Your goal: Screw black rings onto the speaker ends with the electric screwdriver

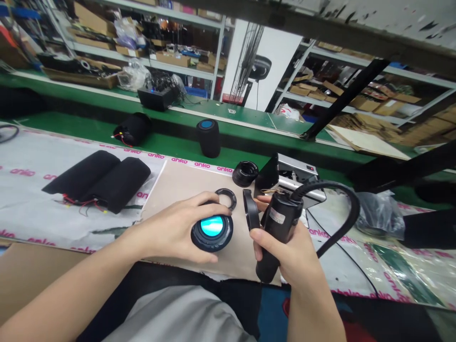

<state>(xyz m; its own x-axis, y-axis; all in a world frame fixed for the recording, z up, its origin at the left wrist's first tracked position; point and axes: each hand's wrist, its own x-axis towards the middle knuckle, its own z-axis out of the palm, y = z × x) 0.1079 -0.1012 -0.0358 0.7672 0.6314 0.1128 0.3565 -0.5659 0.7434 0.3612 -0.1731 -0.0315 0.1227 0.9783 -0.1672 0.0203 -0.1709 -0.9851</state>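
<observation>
Pink anko print (183,161) on plastic (71,142), right hand (290,251) gripping electric screwdriver (281,223)

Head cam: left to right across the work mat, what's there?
Two black fabric-wrapped cylinders → left hand on a blue-lit round speaker end → right hand gripping a black corded handheld tool → dark plastic bag
</observation>
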